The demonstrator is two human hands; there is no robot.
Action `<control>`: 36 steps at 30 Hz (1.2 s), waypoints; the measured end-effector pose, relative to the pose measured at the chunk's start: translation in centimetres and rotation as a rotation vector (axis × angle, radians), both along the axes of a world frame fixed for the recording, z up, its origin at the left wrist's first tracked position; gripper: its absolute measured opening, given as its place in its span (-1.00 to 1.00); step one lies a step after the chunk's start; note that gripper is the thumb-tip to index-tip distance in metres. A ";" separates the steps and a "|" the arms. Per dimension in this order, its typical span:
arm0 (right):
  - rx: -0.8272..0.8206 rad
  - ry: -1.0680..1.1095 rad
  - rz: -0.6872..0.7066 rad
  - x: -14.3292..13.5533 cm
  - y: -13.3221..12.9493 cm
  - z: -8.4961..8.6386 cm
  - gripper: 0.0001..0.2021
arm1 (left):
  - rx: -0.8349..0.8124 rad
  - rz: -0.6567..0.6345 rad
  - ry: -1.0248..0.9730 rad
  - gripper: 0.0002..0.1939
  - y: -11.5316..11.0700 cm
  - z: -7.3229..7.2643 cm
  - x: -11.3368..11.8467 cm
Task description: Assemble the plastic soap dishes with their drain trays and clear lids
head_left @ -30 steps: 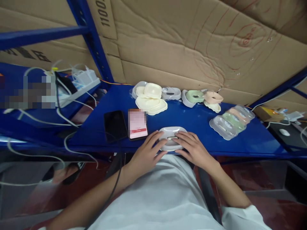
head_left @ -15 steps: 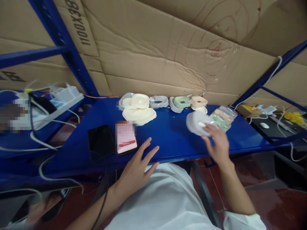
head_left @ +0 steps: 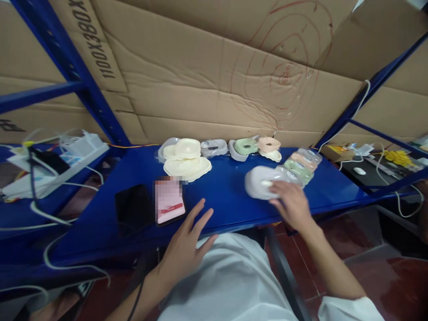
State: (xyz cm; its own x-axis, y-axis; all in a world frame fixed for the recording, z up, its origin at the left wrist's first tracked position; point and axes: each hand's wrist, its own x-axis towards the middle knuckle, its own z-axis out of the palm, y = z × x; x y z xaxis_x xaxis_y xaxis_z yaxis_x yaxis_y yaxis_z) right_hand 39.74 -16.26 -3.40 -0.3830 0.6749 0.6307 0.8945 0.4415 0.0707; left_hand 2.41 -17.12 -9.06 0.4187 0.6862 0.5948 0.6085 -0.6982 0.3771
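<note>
Blue tabletop (head_left: 227,200) is bearing a black, pink-screened phone (head_left: 170,201) — right of it, the right hand (head_left: 292,204) is gripping a pale-grey rounded plastic dish (head_left: 257,185) — and near the phone, the left hand (head_left: 182,249) is hovering open.

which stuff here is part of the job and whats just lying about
In use, or probably part of it:
- pale dish, in the right hand
- wrapped dishes beside it, similar in shape
- green dish and peach dish, likewise

Apparently just lying about:
- lit phone
- black device
- white mouse
</note>
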 end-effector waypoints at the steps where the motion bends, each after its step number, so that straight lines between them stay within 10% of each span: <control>1: -0.047 -0.068 0.118 -2.6 0.2 -0.5 -0.72 | 0.012 0.006 -0.001 -0.32 0.0 0.1 0.0; 8: -0.304 -0.150 0.550 -9.2 4.4 -1.0 -0.62 | 0.077 -0.056 0.146 -0.68 0.5 0.7 -0.3; 15: -0.192 -0.175 -0.167 -1.4 18.2 4.4 -0.44 | 0.045 -0.059 0.121 -0.72 0.4 1.1 -0.4; 22: -0.220 -0.318 -0.252 1.5 24.0 5.6 -0.53 | 0.050 -0.078 0.104 -0.74 0.6 1.1 -0.4; 29: 0.244 -0.226 -0.205 -1.1 20.9 6.5 -0.66 | 0.040 -0.078 0.076 -0.74 0.5 1.0 -0.3; 36: 0.145 -0.093 0.338 -8.7 7.5 0.0 -0.71 | -0.061 0.048 -0.062 -0.44 -0.1 0.7 0.1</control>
State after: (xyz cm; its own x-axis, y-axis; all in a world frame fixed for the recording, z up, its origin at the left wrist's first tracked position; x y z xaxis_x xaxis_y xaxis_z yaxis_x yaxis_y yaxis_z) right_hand 31.07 -8.78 -3.42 -0.6290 0.4066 0.6626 0.6866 0.6903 0.2282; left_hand 2.47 -17.19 -8.36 0.3485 0.7399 0.5754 0.6146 -0.6438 0.4557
